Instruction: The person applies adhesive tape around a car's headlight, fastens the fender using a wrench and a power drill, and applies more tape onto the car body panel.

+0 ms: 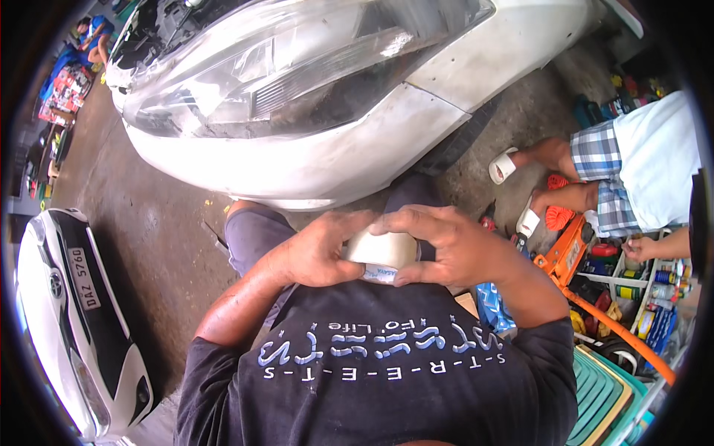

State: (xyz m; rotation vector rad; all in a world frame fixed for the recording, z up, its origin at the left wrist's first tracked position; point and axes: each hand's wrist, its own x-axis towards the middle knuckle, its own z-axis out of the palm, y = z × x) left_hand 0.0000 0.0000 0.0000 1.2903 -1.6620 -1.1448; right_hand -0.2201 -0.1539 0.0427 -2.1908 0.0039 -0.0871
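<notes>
Between my two hands, close in front of my chest, is a cream-white roll (383,251) that looks like masking tape. A pale label with blue marks shows on its lower side. My left hand (327,249) grips it from the left, fingers bent over the top and thumb low. From the right, my right hand (431,241) closes round it, with the thumb at the lower edge. Just beyond my knees stands the white front end of a car (297,167). Its large headlight (297,89) has a shiny, clear, wrinkled look.
A detached white and black bumper (111,349) stands at the left. To the right, a person in plaid shorts (599,175) is close to an orange floor jack (569,245), a coiled red hose (558,212) and a shelf of bottles (632,282). Another person (93,33) sits far left.
</notes>
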